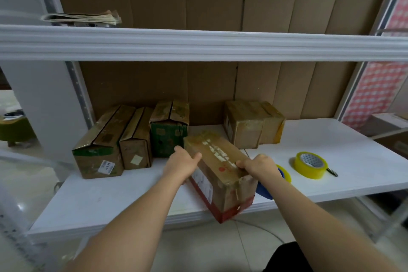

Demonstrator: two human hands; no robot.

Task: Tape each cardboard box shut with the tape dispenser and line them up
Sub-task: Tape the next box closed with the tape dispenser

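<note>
Hands (183,161) over white shelf (331,161)

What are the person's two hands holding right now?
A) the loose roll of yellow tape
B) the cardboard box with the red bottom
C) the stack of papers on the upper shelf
B: the left hand and right hand both grip the top of the red-bottomed box.

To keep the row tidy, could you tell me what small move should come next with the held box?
Probably slide the box left and back beside the green box: both hands grip it, it looks taped, and it overhangs the shelf edge.
</note>
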